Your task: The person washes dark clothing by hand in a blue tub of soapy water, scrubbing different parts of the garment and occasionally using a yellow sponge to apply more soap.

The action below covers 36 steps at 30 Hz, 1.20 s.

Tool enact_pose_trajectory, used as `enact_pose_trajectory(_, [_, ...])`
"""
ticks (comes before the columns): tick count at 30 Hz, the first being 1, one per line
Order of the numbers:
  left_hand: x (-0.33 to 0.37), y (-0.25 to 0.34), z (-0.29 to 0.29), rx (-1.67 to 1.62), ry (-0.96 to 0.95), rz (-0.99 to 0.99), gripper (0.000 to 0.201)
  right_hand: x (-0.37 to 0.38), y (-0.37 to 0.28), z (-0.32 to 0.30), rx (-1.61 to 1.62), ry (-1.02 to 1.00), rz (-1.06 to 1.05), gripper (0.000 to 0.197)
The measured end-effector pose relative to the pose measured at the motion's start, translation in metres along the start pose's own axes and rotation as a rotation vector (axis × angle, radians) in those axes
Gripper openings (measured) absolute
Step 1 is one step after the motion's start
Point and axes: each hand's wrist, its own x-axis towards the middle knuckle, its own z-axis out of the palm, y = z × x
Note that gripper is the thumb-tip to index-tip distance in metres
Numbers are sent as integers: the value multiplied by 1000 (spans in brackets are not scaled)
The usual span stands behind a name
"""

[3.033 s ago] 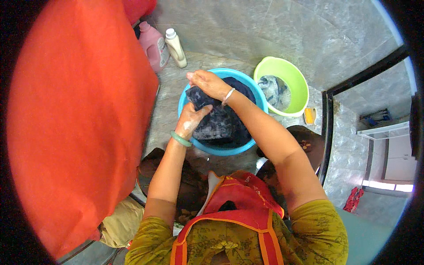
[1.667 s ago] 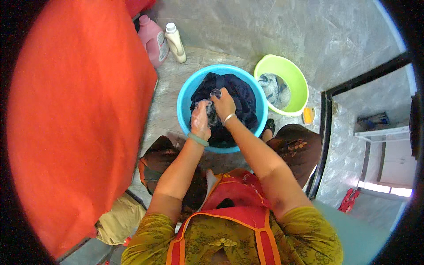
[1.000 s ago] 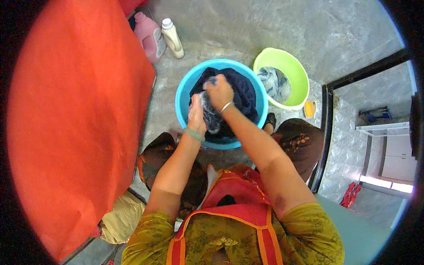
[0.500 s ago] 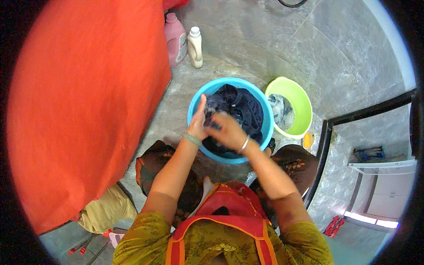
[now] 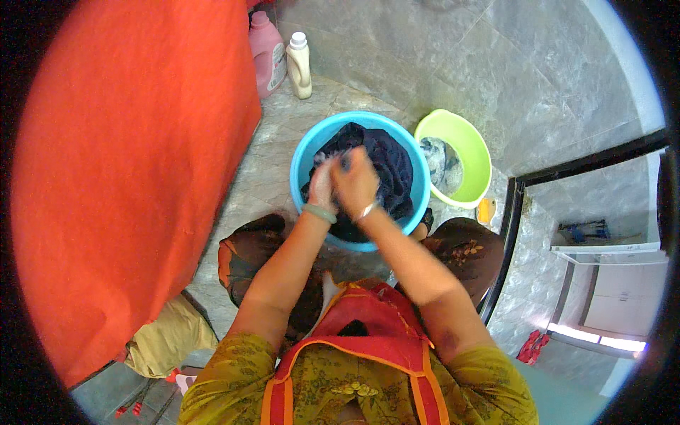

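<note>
Wet dark navy cloth is heaped in a round blue basin on the floor between my knees. Over its left part my two hands meet. My left hand, a pale green bangle at the wrist, is closed low against the cloth, with white suds about it. My right hand, wearing a silvery bangle, is bent into a fist right beside it, slightly blurred. A dark bit of the cloth shows between its fingers. The left fingertips are hidden behind the right hand.
A lime green basin holding sudsy cloth stands against the blue one. Behind are a pink jug and a white bottle. A large red-orange cover hangs at left. A black door frame edges the right.
My right hand has closed in on the left, now against it. The left hand, upright with fingers stretched before, has bent closed at the cloth. The whole view has shifted slightly.
</note>
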Motion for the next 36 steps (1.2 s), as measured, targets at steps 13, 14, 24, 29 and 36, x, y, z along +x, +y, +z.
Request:
enact_pose_trajectory(13, [1,-5,-18,-241,-27,-187,32,0,-23,-19,45,-67,-78,31])
enact_pose_trajectory(14, [14,-9,-66,-311,-267,-60,38,-14,-40,-10,144,-6,-270,39])
enact_pose_trajectory(24, [-20,15,21,258,275,-125,30,-9,-24,-14,131,-148,94,32])
enact_pose_trajectory(29, [-21,7,15,-5,296,-100,29,32,12,13,141,13,101,27])
enact_pose_trajectory(36, [-10,60,32,-249,42,-262,30,62,99,-55,382,-644,85,59])
